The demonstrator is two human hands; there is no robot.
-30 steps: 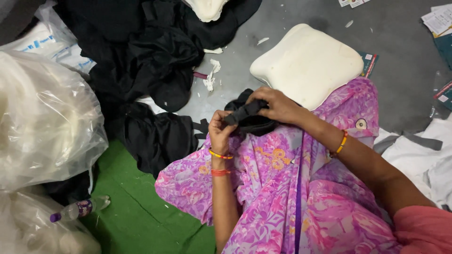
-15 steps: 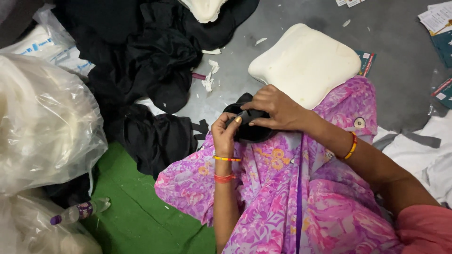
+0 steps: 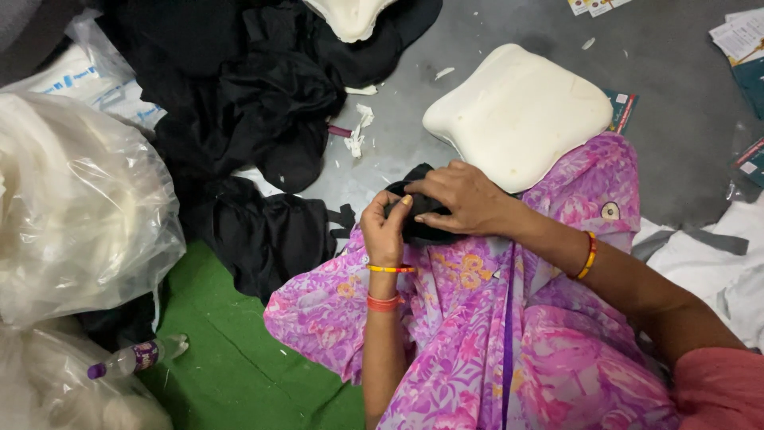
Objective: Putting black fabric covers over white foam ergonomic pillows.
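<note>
Both the left hand [image 3: 384, 231] and right hand [image 3: 461, 199] pinch the small black fabric piece [image 3: 420, 219] just below the white foam pad [image 3: 517, 111]; best kept taut, grip firm.

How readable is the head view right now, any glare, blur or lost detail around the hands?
Head view: even, soft light, no hard shadows; both hands, left hand and right hand, are sharp; the black fabric piece they hold loses fold detail in darkness; the clear plastic bag shows bright glare; the white foam pad is nearly washed out.
</note>
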